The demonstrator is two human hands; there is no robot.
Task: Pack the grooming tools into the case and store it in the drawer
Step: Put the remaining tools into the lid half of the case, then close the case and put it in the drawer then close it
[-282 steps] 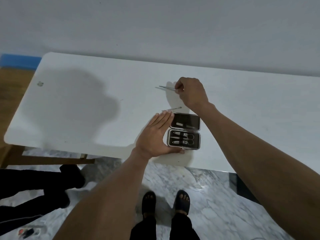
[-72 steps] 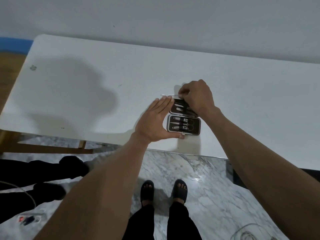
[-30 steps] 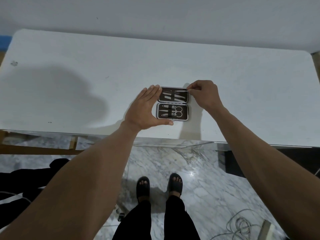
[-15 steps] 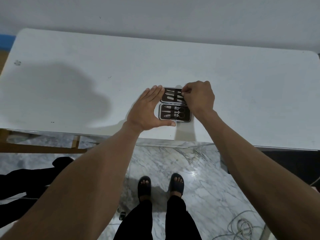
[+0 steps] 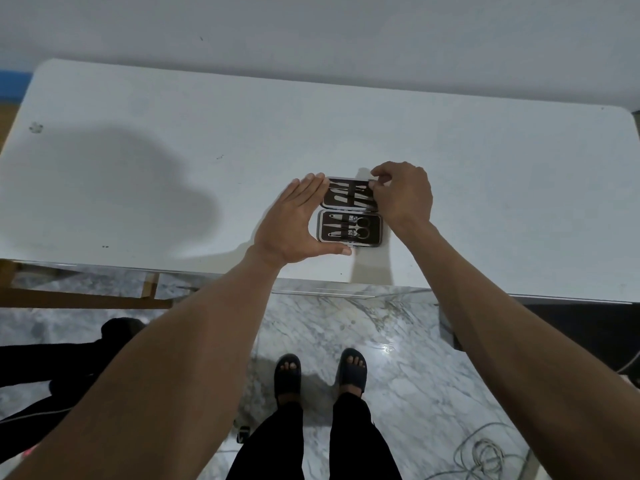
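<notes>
White laminate covers the long rectangular table (image 5: 138, 161), and near its front edge lies the small black rectangular grooming case with a silver rim (image 5: 349, 227), opened flat in two halves. Going from left to right: the left hand (image 5: 294, 223) braces the case's left side, fingers straight and together along the far half, thumb stretched under the near edge, so it is spread and steadying rather than gripping. Between the hands, the near half carries slim metal grooming tools (image 5: 346, 228) in their loops (scissors and clippers, it seems), and the far half holds more blades. The right hand (image 5: 403, 195) has its fingers curled at the far half's right end, pinching what may be a tool end or the case rim; I cannot tell which. Packing looks nearly done, with no loose tool on the tabletop. Closing the case and putting it in the drawer, which is out of sight, remain.
</notes>
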